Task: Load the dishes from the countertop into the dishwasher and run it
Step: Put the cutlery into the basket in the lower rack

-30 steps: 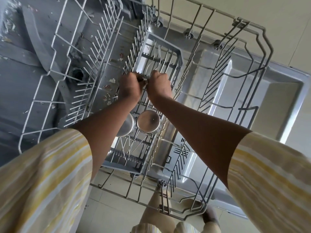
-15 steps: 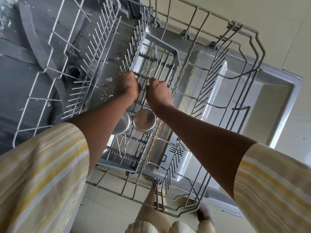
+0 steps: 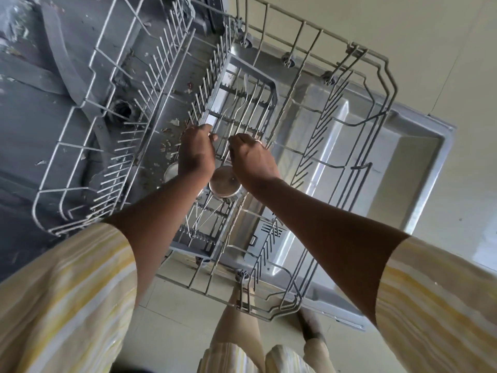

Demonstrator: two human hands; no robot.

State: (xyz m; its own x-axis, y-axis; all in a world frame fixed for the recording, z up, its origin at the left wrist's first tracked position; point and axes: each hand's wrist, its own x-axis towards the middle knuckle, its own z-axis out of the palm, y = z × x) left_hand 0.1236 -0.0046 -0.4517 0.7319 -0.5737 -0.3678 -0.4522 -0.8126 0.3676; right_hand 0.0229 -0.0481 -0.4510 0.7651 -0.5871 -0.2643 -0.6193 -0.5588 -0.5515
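Note:
The grey wire dishwasher rack [image 3: 390,76] is pulled out over the open door [image 3: 408,162]. A grey cutlery tray [image 3: 265,79] lies along its middle, with several thin steel cutlery pieces [image 3: 245,88] in its slots. My left hand [image 3: 195,154] and my right hand [image 3: 254,160] hover over the tray's middle, a little apart. Each has its fingers curled and pinches a thin steel cutlery handle at the tray. One steel cup [image 3: 224,184] sits upside down just below my hands. A second cup [image 3: 171,171] is mostly hidden by my left wrist.
Food scraps [image 3: 172,130] lie on the dishwasher floor beside a drain opening [image 3: 122,110]. Rows of upright tines [image 3: 161,65] fill the rack's left side, folding tines [image 3: 320,135] the right. My feet [image 3: 312,329] stand on tiled floor at the rack's near end.
My hands, pressed together over the tray a second ago, have drawn apart, each keeping its pinch. They have shifted slightly along the tray.

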